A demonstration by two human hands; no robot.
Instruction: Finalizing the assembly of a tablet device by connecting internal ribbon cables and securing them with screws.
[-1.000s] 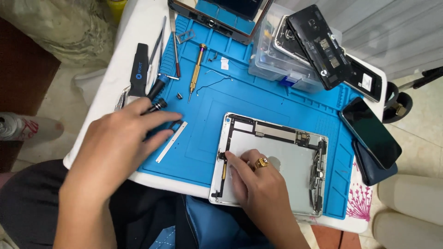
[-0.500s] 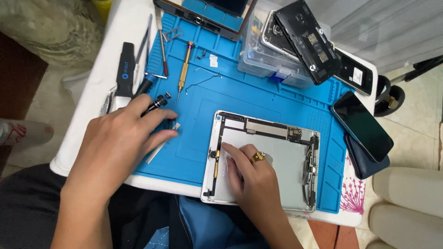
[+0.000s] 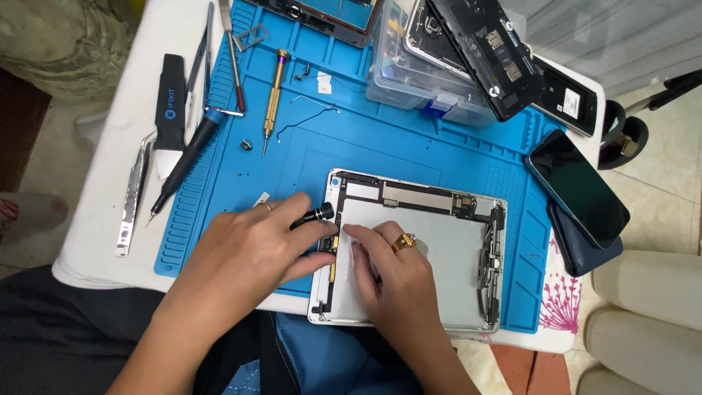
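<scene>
An opened silver tablet shell (image 3: 439, 241) lies on a blue work mat (image 3: 380, 139), its circuit strip along the top and left edges. My left hand (image 3: 252, 252) grips a small black screwdriver (image 3: 316, 216) at the shell's left edge. My right hand (image 3: 391, 274), wearing a gold ring, rests flat inside the shell with its fingertips at the left edge, close to the screwdriver tip.
On the mat's left lie a black-and-blue screwdriver (image 3: 186, 161), a gold screwdriver (image 3: 274, 84), metal tweezers (image 3: 131, 197) and a black pry tool (image 3: 170, 102). A clear parts box (image 3: 431, 88) with phone frames sits at the back. Two dark phones (image 3: 578, 190) lie right.
My left hand has come from the tools on the left to the tablet's left edge, now holding the small black screwdriver. My right hand stays inside the shell.
</scene>
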